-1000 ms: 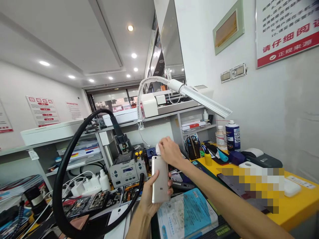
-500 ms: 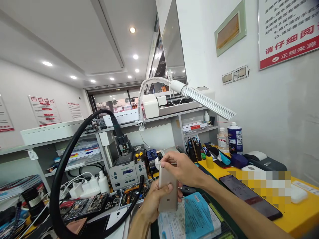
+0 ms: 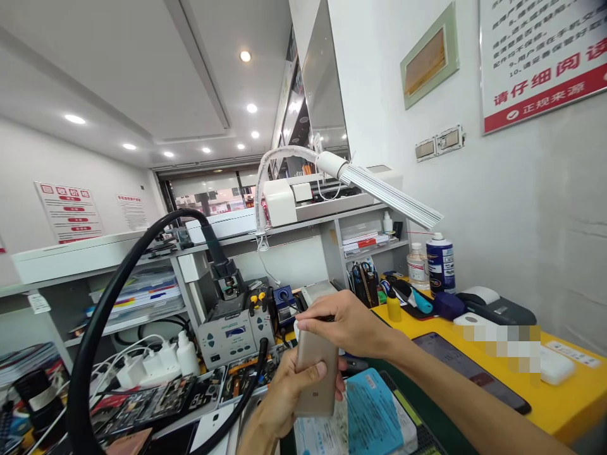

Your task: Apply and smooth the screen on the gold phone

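The left hand [image 3: 289, 395] wraps a smartphone [image 3: 315, 401] with a matte champagne metal back, holding it upright, the thumb laid across it. The right hand [image 3: 344, 322] reaches over the phone's top edge, its fingers pinching a thin dark sliver [image 3: 327, 318] too small to make out. A soft white scrap [image 3: 296, 329], partly hidden, sits at that edge. The hands are close together around the phone. Below them lies a glossy blue booklet [image 3: 370, 411], cut off by the hand and frame, on the yellow surface [image 3: 569, 404].
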The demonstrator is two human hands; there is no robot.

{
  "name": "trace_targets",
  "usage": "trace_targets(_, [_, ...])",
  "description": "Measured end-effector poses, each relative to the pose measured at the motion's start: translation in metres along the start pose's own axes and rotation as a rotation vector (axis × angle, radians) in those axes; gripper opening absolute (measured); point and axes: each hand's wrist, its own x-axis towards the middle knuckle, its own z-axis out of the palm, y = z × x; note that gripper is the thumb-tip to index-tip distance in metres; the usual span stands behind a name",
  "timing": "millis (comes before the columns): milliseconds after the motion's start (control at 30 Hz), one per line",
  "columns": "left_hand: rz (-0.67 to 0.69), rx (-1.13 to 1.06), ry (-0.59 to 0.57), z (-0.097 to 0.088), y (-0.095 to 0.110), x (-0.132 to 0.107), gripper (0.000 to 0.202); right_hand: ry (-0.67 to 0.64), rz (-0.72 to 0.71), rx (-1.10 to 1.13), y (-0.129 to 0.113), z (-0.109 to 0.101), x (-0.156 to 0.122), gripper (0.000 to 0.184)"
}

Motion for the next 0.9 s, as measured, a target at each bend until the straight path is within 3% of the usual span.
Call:
trace_targets(200, [0.011,-0.018,0.022,-0.004,0.003,-0.002,0.032,0.070,-0.103,-0.032,0.006,-0.003,-0.009,0.017])
trace_targets(467, [-0.006,-0.060,0.045,-0.007,0.003,-0.002,0.036,0.155,-0.113,-0.068,0.016,-0.007,-0.019,0.016])
trace_targets(900, [-0.024,-0.167,0.157,-0.007,0.001,0.000,0.043,0.496,-0.236,-0.269,0.033,0.030,-0.033,0.021])
